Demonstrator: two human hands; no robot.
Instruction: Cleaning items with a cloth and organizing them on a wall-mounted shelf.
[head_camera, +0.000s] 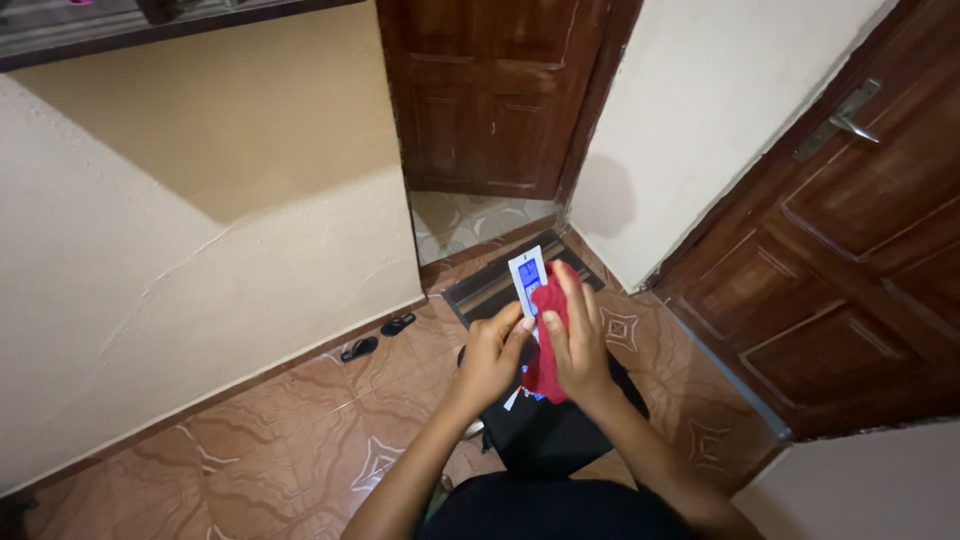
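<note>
Head view, looking straight down, and both hands are up in front of the body working one small item. The left hand (490, 355) has its fingers curled, thumb and fingertips pinching the lower edge of a slim white and blue device (527, 278) that stands nearly upright between the two hands. The right hand (575, 335) is mostly flat, fingers stretched long, pressing a red cloth (547, 345) against the device's side and face; the cloth hangs down past the palm, bunched at the bottom.

Here's the worry. That left-hand pinch looks light, only at the bottom end, while the right hand pushes sideways through the cloth. Push too hard and the device could pivot out of the fingertips. Below is hard brown tiled floor (300, 440), so a slip would likely mean a knock on tile. The cloth itself could hurt the grip too, if it slides between fingers and casing.

A dark bag or bundle (545, 435) sits right under the hands, touching the person's legs as far as I can tell, and might soften a fall, but only straight down. A pair of black sandals (378, 336) lies well apart by the cream wall (150, 280), and a dark doormat (490, 285) lies before the wooden door (490, 100).
</note>
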